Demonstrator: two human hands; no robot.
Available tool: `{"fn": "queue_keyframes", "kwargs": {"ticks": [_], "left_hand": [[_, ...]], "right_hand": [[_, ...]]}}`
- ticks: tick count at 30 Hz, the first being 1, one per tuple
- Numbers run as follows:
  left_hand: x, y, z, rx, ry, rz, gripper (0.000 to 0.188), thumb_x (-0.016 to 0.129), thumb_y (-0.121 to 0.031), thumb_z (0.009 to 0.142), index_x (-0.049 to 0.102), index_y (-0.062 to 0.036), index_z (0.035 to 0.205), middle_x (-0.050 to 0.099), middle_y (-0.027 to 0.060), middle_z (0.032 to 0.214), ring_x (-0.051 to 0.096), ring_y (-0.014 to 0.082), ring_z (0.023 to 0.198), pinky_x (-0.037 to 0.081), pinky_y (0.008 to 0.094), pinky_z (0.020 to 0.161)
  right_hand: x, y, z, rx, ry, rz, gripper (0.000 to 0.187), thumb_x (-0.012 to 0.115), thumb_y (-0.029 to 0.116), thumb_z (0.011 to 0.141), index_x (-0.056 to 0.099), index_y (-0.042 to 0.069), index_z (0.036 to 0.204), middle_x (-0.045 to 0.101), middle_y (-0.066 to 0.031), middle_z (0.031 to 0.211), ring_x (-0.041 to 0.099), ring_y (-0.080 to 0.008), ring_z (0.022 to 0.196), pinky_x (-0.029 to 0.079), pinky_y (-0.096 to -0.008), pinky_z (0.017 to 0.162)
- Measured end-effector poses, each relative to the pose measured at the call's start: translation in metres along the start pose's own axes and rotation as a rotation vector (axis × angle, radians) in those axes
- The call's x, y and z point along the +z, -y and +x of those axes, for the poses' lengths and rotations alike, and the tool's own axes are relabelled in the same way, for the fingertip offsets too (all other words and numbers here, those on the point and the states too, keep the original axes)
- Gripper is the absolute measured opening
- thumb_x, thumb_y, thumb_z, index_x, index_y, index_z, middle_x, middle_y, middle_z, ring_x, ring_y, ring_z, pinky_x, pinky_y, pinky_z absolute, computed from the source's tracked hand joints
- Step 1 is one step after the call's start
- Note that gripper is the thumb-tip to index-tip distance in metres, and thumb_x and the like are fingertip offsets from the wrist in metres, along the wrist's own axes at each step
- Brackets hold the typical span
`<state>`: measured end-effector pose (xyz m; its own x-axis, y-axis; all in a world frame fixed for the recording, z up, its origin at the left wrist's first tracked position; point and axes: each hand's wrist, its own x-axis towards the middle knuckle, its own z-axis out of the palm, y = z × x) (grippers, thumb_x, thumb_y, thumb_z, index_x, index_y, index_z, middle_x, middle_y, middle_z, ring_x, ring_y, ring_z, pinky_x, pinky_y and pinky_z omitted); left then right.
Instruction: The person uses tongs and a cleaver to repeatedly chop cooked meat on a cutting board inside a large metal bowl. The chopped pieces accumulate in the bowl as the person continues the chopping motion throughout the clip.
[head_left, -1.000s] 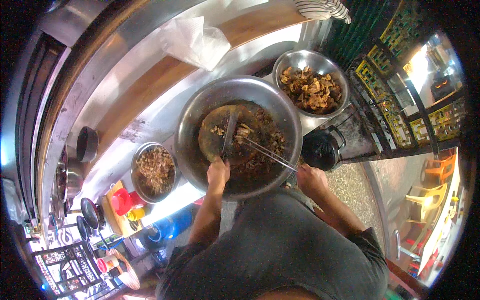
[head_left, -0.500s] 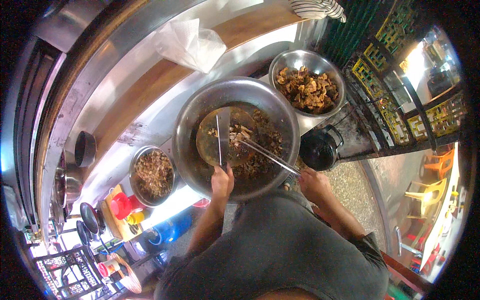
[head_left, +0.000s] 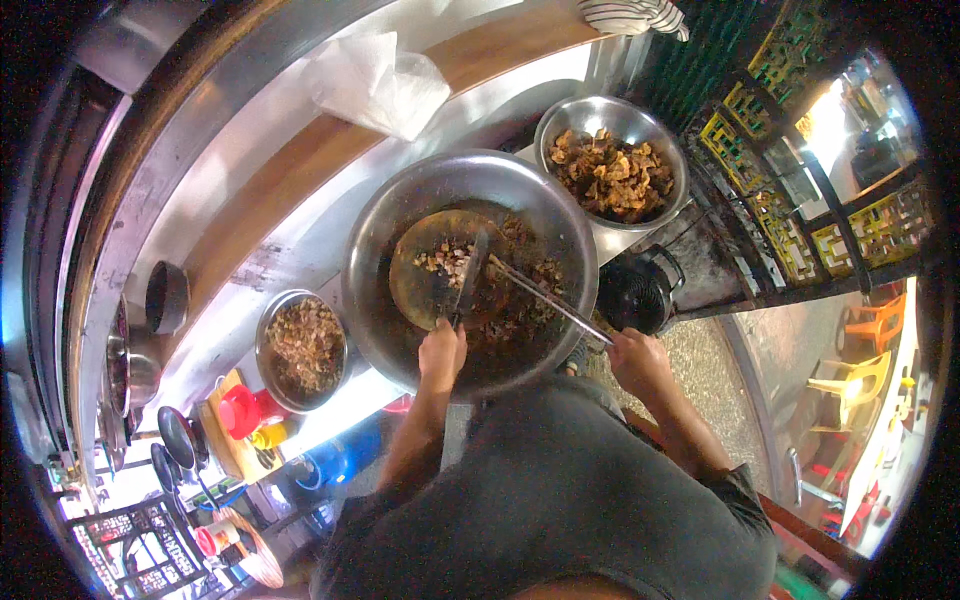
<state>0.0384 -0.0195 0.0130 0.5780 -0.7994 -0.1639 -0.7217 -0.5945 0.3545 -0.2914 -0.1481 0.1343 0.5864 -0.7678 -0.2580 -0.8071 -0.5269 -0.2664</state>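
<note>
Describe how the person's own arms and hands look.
The left hand and right hand are bare, with no gloves visible. The forearms are bare too, with no watch or bracelet to be seen. Dark grey sleeves, matching the shirt, cover the upper arms.

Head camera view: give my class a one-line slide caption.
Left hand holds a cleaver, right hand holds tongs, over a round board in a wide metal basin.
</note>
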Motion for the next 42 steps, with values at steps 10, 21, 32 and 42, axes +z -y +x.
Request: {"fn": "queue_keyframes", "kwargs": {"ticks": [10,21,32,42], "left_hand": [[-0.001,-0.012,-0.006,0.078,-0.065,0.036,0.037,0.056,-0.032,0.096,0.051,0.0044,0.098,0.067,0.0254,0.074,0.068,0.0432,0.072,0.055,0.0522,0.065],[-0.009,-0.021,-0.020,-0.090,-0.069,-0.062,0.038,0.055,-0.034,0.095,0.051,0.0026,0.104,0.067,0.0298,0.082,0.067,0.0478,0.081,0.054,0.0547,0.074],[-0.015,-0.015,-0.018,-0.198,-0.043,-0.076,0.038,0.054,-0.033,0.096,0.052,0.0031,0.106,0.067,0.0296,0.088,0.066,0.0476,0.087,0.053,0.0543,0.078],[0.010,-0.020,-0.018,-0.293,-0.191,-0.170,0.038,0.057,-0.033,0.095,0.050,0.0037,0.103,0.066,0.0316,0.086,0.067,0.0485,0.081,0.054,0.0548,0.072]], "right_hand": [[0.010,-0.016,0.003,-0.045,0.046,-0.047,0.019,0.055,0.021,0.086,0.064,0.005,0.088,0.066,-0.0161,0.094,0.066,-0.0372,0.088,0.056,-0.0487,0.075],[-0.030,-0.026,-0.020,0.069,0.074,0.039,0.027,0.056,0.028,0.092,0.065,0.002,0.092,0.066,-0.0184,0.098,0.064,-0.0382,0.096,0.053,-0.0486,0.084],[-0.044,-0.035,-0.003,0.065,0.113,0.022,0.026,0.056,0.027,0.091,0.068,0.003,0.091,0.067,-0.0186,0.098,0.065,-0.0392,0.094,0.053,-0.0488,0.084],[-0.031,-0.051,0.013,-0.036,0.045,0.082,0.028,0.055,0.029,0.090,0.068,0.004,0.087,0.067,-0.0192,0.095,0.065,-0.0416,0.091,0.053,-0.0503,0.082]]}}
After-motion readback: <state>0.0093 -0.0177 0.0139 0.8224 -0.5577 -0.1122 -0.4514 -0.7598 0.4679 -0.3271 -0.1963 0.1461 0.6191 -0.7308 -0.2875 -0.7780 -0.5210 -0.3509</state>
